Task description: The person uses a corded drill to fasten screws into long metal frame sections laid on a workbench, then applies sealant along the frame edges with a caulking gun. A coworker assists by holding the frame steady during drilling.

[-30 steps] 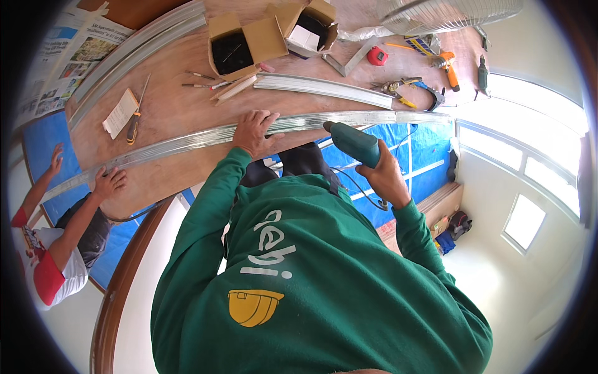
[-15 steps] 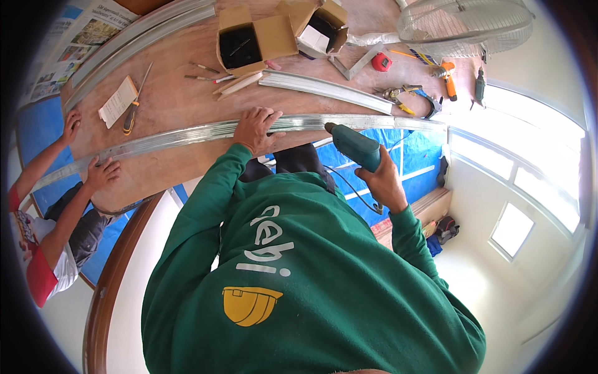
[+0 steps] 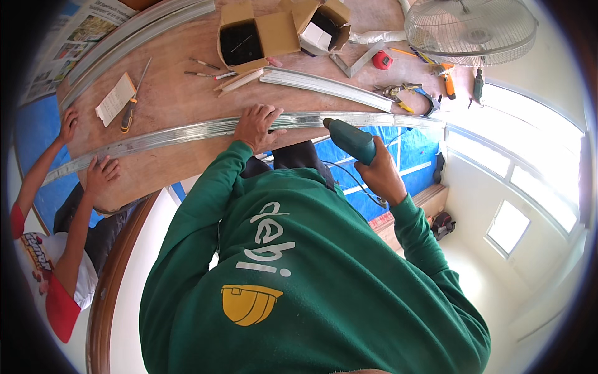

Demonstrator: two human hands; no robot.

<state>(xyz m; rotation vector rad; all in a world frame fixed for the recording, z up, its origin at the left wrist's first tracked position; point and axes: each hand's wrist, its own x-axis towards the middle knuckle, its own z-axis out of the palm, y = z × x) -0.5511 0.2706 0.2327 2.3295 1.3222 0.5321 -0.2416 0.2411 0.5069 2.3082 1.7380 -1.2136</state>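
Along the near edge of the wooden table lies a long silver metal channel. My left hand grips it near the middle, fingers curled over its far side. In my right hand is a green corded power drill, its body tilted up to the left. The drill's nose meets the channel, or comes very close to it, right of my left hand; the bit's tip is too small to make out. At the left, a co-worker's hands rest by the channel and on the table's edge.
Beyond the channel are cardboard boxes, a shorter metal profile, a metal square, a red tape measure, snips and an orange-handled tool. A screwdriver lies left. A fan stands far right.
The drill's nose has moved slightly up and left toward the channel. My left hand keeps its place. The co-worker's body has shifted a little, and the view has turned slightly.
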